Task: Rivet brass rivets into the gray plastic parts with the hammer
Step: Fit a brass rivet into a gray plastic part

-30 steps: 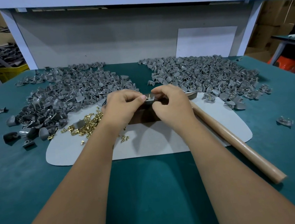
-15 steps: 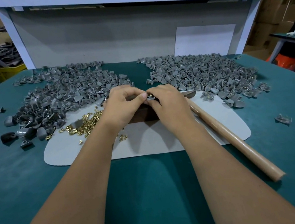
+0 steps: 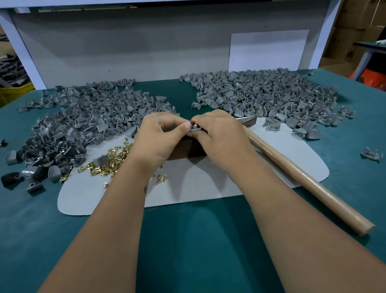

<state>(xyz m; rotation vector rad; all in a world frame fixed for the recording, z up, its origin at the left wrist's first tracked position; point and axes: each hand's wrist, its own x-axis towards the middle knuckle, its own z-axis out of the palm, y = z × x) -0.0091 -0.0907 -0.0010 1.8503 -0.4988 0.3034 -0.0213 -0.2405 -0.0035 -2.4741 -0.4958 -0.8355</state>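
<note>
My left hand (image 3: 159, 138) and my right hand (image 3: 220, 135) meet over a dark block (image 3: 187, 150) on the pale mat (image 3: 206, 181). Between their fingertips is a small gray plastic part (image 3: 196, 128) with a brass rivet (image 3: 194, 122) standing in it. My right hand grips the part; my left thumb and fingers pinch at the rivet. Loose brass rivets (image 3: 108, 160) lie scattered left of my left wrist. The hammer (image 3: 305, 176) lies on the mat to the right, wooden handle pointing toward me, its head partly hidden behind my right hand.
A heap of gray parts (image 3: 87, 125) covers the table's left rear, another heap (image 3: 271, 97) the right rear. Stray parts (image 3: 370, 154) lie on the green tabletop (image 3: 199, 243) at far right and far left. A gray backboard stands behind the heaps.
My hands have drawn closer together around the part, and the rivet now stands in it between the fingertips. The hammer has not moved.
</note>
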